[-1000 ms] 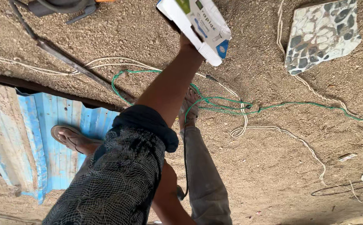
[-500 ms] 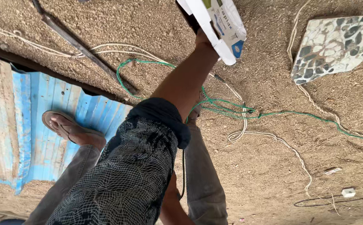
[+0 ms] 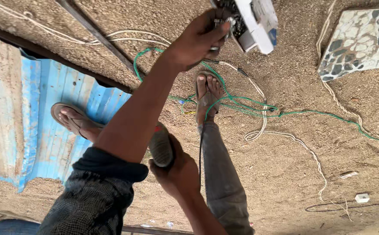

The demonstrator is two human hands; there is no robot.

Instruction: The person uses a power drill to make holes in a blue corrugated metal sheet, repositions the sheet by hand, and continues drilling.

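My left hand [image 3: 198, 39] reaches forward on a bare arm with a dark mesh sleeve. It grips the edge of a white box-shaped device [image 3: 257, 21] at the top of the view, whose open side shows dark parts inside. Lower down, my right hand [image 3: 178, 172] is closed around a grey rounded tool handle [image 3: 161, 146] bearing a small red mark. A thin black cord [image 3: 201, 143] hangs from near it along my leg. My sandalled feet [image 3: 207, 93] stand on sandy ground below.
A blue corrugated metal sheet [image 3: 28, 113] lies at the left beside a dark metal bar [image 3: 98, 37]. Green wire [image 3: 259, 109] and white cord [image 3: 294, 139] trail across the sand. A mosaic stone slab [image 3: 361, 37] sits top right, a small white block [image 3: 362, 197] bottom right.
My left hand has turned the white box so its open side shows. My right hand with the grey handle has come up into view. The view has shifted.
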